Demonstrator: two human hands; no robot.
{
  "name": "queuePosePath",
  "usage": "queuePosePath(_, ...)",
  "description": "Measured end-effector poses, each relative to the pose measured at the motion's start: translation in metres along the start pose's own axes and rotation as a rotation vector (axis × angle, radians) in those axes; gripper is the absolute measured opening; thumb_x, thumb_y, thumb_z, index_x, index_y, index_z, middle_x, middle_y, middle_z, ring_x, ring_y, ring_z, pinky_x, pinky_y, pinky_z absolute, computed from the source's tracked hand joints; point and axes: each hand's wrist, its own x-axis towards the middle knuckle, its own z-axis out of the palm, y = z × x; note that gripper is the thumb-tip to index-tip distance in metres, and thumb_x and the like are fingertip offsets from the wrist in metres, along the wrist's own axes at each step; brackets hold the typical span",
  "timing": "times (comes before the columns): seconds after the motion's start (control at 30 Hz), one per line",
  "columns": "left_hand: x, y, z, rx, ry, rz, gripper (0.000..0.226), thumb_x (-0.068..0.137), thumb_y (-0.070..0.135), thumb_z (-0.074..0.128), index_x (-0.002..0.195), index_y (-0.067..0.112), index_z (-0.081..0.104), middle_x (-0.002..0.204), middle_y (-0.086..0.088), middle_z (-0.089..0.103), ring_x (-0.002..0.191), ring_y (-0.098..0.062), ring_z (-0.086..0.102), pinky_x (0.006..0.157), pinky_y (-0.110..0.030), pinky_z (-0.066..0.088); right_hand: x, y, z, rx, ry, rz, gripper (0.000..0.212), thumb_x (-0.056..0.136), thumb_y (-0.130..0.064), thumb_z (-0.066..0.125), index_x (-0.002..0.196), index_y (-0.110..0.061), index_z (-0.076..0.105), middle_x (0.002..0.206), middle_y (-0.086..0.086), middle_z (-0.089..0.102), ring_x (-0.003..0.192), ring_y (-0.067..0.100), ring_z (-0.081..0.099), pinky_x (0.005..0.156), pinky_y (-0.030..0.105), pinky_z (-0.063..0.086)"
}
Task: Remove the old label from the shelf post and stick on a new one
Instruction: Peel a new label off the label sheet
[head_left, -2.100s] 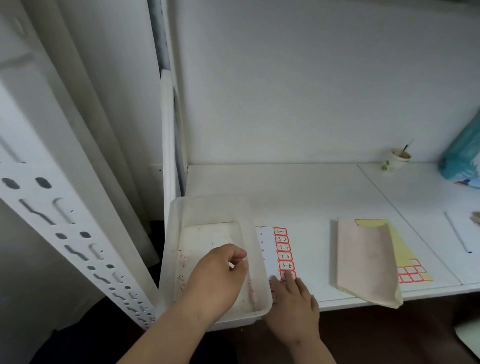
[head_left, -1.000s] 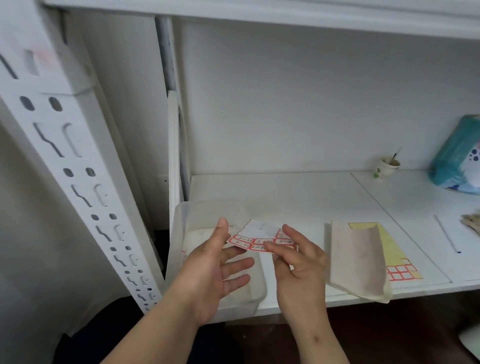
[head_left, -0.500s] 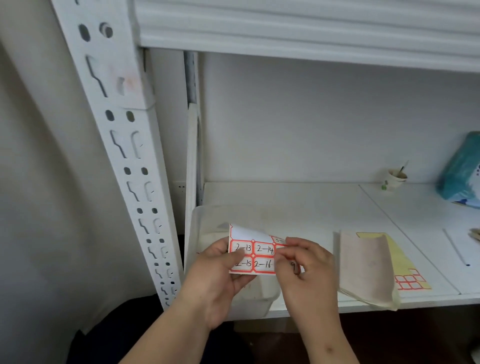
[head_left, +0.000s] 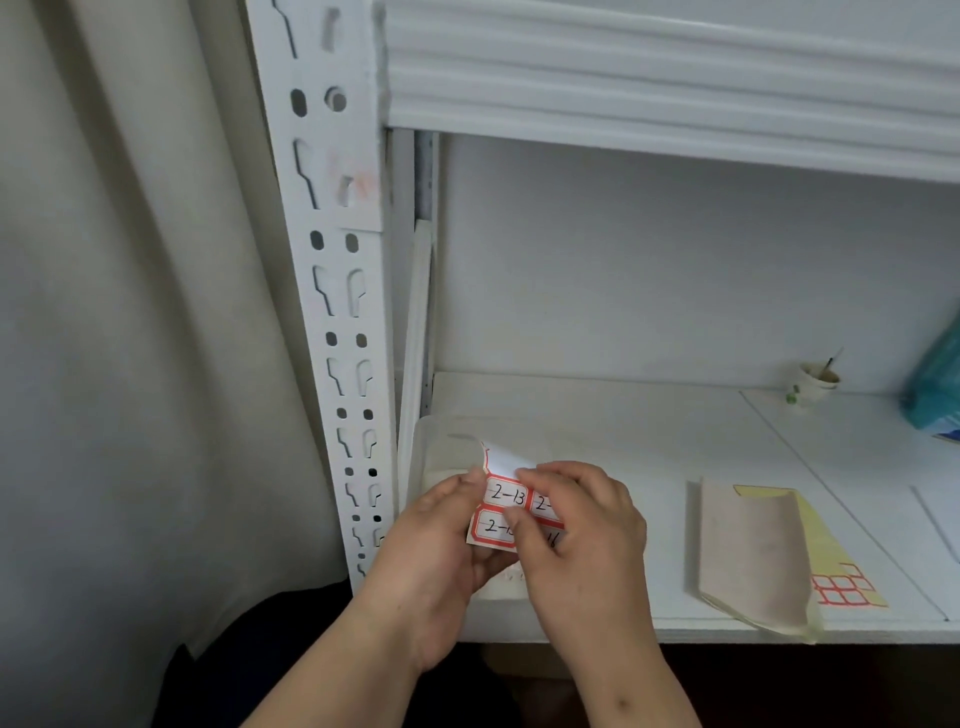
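**Sheet lifted off shelf, peel of a new label starting**

While the sticker sheet (head_left: 501, 512) lay flat on the shelf two seconds back, it is now up in both hands, in front of the clear plastic tray (head_left: 441, 452); left hand (head_left: 431, 551) pinches the sheet's left edge, thumb on top; right hand (head_left: 576, 525) has fingers (head_left: 540, 475) pressed onto the upper right, seemingly working at a label edge, thumb on the lower middle; top of sheet is curled back, more so than half a second ago; handwritten "2-13" readable, others partly covered by the right hand.

Camera has tilted up since; shelf post (head_left: 337, 312) now fully in view, well left of and above the fingers; a faint pinkish-orange smudge (head_left: 353, 179) sits high on the post, likely residue where the old label was; no intact old label seen, so removal looks done (judgement only).

Meaning: task has moved to the second half; peeling one label free comes next, then carrying it up-left to the post; not yet clear which label is being picked, fingers hide it; risk is the label curling onto itself.

Right of the fingers on the shelf: beige backing paper (head_left: 748, 551) over a yellow sheet (head_left: 826, 551), untouched.
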Motion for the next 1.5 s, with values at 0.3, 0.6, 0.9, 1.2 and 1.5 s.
queuePosePath(0.3,-0.003,0.006,0.005,0.024,0.013,0.05,0.024,0.102,0.018,0.049,0.11,0.003,0.066,0.107,-0.023,0.073,0.09,-0.029,0.067,0.077,-0.034,0.055,0.004,-0.011,-0.011,0.029,-0.045,0.021,0.022,0.072,-0.032,0.065,0.093,-0.031,0.07,0.093,-0.015,0.061,0.086,0.006,0.058,0.081,0.046,0.051)
queuePosePath(0.6,-0.007,0.013,-0.001,0.118,-0.02,0.092,0.024,0.102,0.015,0.049,0.09,0.01,0.069,0.094,-0.016,0.076,0.079,-0.021,0.071,0.08,-0.035,0.055,0.007,-0.019,-0.008,0.013,-0.073,0.0,0.015,0.072,-0.026,0.067,0.086,-0.03,0.064,0.089,-0.015,0.06,0.079,0.007,0.056,0.08,0.046,0.05)
queuePosePath(0.9,-0.006,0.023,0.001,0.21,0.03,0.137,0.033,0.097,0.028,0.06,0.068,0.02,0.074,0.077,-0.008,0.075,0.067,-0.014,0.069,0.074,-0.032,0.055,0.015,-0.024,-0.006,0.013,-0.19,0.015,0.026,0.074,-0.021,0.077,0.079,-0.032,0.054,0.084,-0.019,0.054,0.08,0.007,0.057,0.079,0.045,0.05)
queuePosePath(1.2,-0.002,0.026,-0.002,0.235,0.119,0.125,0.029,0.095,0.023,0.063,0.075,0.004,0.073,0.077,-0.016,0.073,0.066,-0.02,0.068,0.078,-0.039,0.059,0.016,-0.024,-0.004,-0.004,-0.228,-0.01,0.024,0.075,-0.02,0.077,0.084,-0.033,0.06,0.088,-0.019,0.053,0.084,0.008,0.057,0.08,0.042,0.05)
queuePosePath(1.5,-0.005,0.025,-0.002,0.255,0.116,0.113,0.032,0.092,0.033,0.066,0.069,0.011,0.074,0.073,-0.013,0.073,0.063,-0.019,0.068,0.067,-0.031,0.057,0.012,-0.022,-0.007,-0.021,-0.17,-0.066,0.011,0.075,-0.025,0.074,0.079,-0.03,0.066,0.08,-0.019,0.056,0.075,0.008,0.058,0.071,0.04,0.052)
